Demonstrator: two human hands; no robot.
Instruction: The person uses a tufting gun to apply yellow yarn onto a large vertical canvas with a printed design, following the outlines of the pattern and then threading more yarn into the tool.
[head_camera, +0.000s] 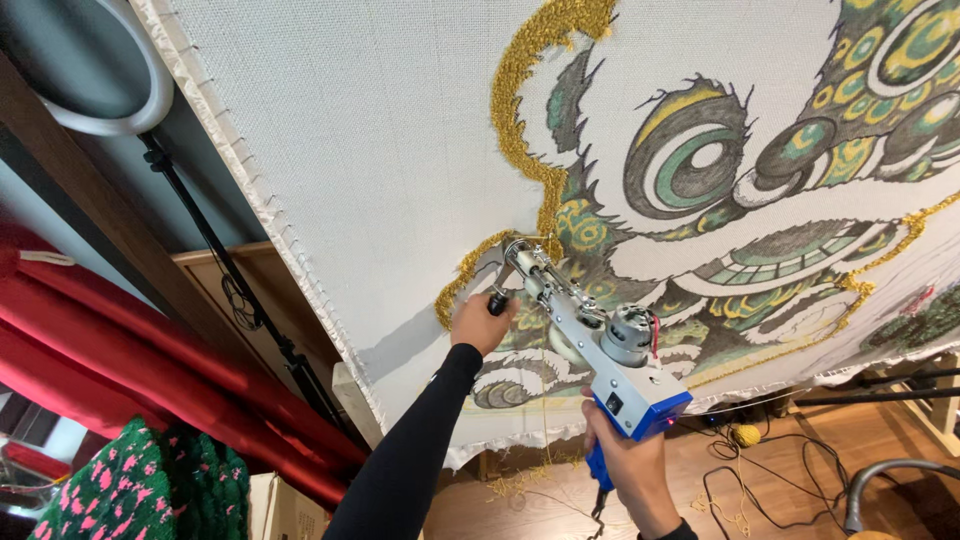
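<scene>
Stretched white tufting cloth (380, 150) w/ a printed lion design fills the view; left hand (482, 322) fisted on the front grip, right hand (628, 470) wrapped round the blue handle, steadying the tufting gun (590, 335) w/ its needle against the gold yarn outline (520, 130).

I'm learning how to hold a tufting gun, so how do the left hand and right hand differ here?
The left hand is higher, gripping the black front knob near the cloth; the right hand is lower, wrapped around the blue rear handle. The left arm shows a long black sleeve; the right shows only a cuff. Both hold the tufting gun.
</scene>
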